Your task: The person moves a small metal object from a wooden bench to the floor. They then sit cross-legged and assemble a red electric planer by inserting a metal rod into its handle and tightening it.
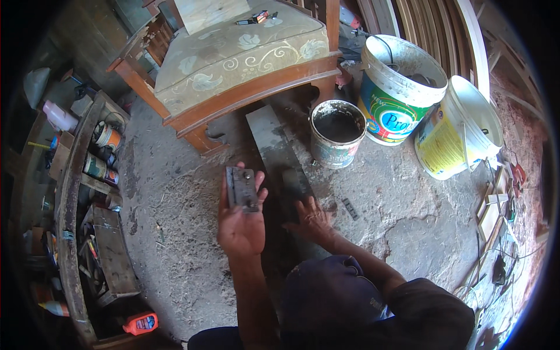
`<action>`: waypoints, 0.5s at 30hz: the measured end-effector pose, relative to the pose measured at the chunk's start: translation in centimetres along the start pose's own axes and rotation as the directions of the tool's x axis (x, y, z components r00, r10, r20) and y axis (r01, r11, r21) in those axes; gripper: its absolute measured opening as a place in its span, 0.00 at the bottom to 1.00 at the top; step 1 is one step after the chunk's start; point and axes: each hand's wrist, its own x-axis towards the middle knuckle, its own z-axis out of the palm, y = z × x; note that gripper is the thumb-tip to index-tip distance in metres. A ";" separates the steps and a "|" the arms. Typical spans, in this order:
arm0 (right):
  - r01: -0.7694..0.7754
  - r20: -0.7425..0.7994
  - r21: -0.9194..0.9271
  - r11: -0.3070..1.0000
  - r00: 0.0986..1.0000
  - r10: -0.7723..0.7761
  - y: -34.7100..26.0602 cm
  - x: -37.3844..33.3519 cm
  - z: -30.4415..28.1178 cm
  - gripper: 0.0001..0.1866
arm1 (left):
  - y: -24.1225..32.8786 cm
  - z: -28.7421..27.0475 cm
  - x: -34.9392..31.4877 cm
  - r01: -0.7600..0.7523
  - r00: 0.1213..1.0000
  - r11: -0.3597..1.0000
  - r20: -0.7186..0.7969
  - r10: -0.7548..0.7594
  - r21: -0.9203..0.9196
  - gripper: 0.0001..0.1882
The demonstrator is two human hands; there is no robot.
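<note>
My left hand (241,233) is turned palm up. Across its fingers lies a flat rectangular grey metal piece (243,189) with round screw heads or knobs, the thumb against its near edge. My right hand (313,220) reaches from the lower right, palm down with fingers stretched out, beside the near end of a dark rectangular block (296,184). Its fingertips seem to touch the block, which rests on a long grey board (269,137) on the floor. A small dark slotted metal piece (350,209) lies to the right of my right hand.
A cushioned wooden seat (245,64) stands ahead. At the right are a small bucket of dark contents (337,153), a big white paint bucket (396,93) and a yellow-labelled bucket (443,140). Cluttered wooden shelving (70,216) runs along the left. Dark blue cloth (332,291) covers the lower middle.
</note>
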 end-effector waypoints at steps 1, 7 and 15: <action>-0.021 0.042 0.016 1.000 0.999 0.020 0.3 0.0 0.7 0.40 | 0.1 -0.5 0.0 0.004 1.000 0.998 -0.029 -0.006 -0.058 0.37; -0.100 -0.071 0.156 0.983 0.991 0.112 3.0 1.3 1.0 0.38 | 0.2 -1.9 -0.2 0.036 0.985 0.992 -0.162 -0.056 -0.120 0.28; 0.005 -0.057 0.954 0.300 0.985 0.166 5.8 0.4 -9.1 0.28 | -0.2 -1.9 -0.2 0.070 0.963 0.989 -0.249 -0.100 -0.128 0.24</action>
